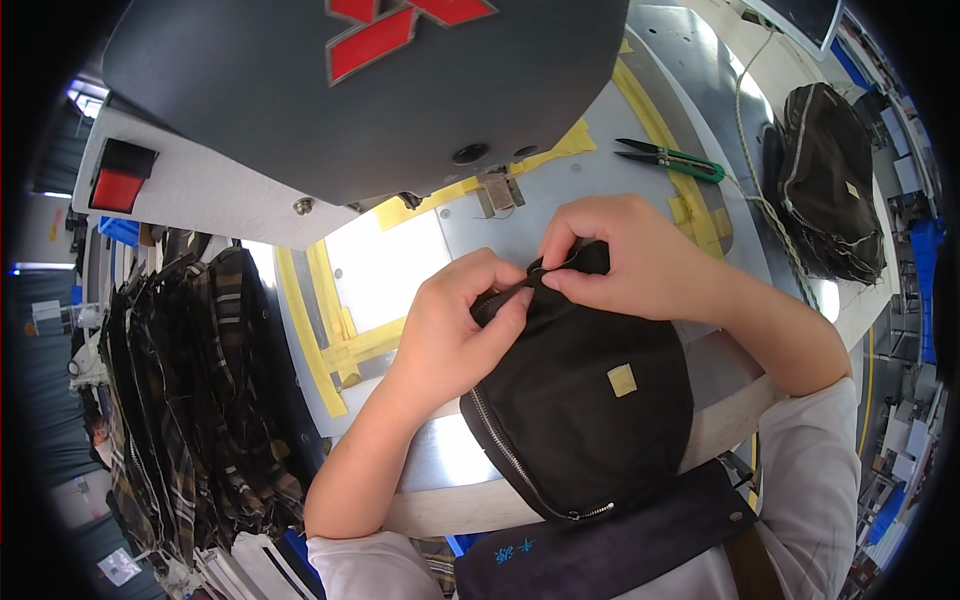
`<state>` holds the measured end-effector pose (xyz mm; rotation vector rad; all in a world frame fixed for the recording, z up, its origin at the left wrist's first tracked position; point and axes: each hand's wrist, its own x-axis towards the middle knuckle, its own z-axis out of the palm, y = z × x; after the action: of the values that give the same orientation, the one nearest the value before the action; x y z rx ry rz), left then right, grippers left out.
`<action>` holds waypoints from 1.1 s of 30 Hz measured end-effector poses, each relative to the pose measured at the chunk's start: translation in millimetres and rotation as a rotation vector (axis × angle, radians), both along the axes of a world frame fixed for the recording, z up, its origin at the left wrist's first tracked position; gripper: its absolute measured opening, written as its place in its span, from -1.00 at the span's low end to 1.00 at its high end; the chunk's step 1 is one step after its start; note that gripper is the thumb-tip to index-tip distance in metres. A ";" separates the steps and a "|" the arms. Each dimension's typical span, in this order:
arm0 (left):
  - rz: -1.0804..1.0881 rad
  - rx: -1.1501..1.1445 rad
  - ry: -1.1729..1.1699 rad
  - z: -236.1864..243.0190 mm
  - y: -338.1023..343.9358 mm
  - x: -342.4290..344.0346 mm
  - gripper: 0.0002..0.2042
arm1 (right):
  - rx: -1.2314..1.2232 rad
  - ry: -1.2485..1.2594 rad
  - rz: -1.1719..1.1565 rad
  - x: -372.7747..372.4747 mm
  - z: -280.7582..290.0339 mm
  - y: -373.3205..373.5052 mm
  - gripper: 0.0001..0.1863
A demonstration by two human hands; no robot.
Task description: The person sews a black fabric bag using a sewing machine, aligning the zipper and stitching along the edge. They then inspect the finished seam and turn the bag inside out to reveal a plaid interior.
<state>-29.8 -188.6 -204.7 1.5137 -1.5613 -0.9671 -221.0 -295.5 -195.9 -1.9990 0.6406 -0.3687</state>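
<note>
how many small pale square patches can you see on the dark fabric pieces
2: one patch on the central dark piece, and another patch on the dark stack at right. More may be hidden within that stack.

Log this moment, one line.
left hand: pinching far edge of dark bag; right hand: pinching same edge; scissors: on table
</note>
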 end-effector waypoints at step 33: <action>-0.001 0.078 0.076 -1.9 -0.1 2.8 -0.85 | 0.022 -0.137 0.134 -0.3 -7.4 -3.7 -0.80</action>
<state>-27.0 -188.7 -206.6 1.5116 -1.4862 -1.0850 -221.3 -299.3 -203.4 -1.9642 0.4216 -0.4114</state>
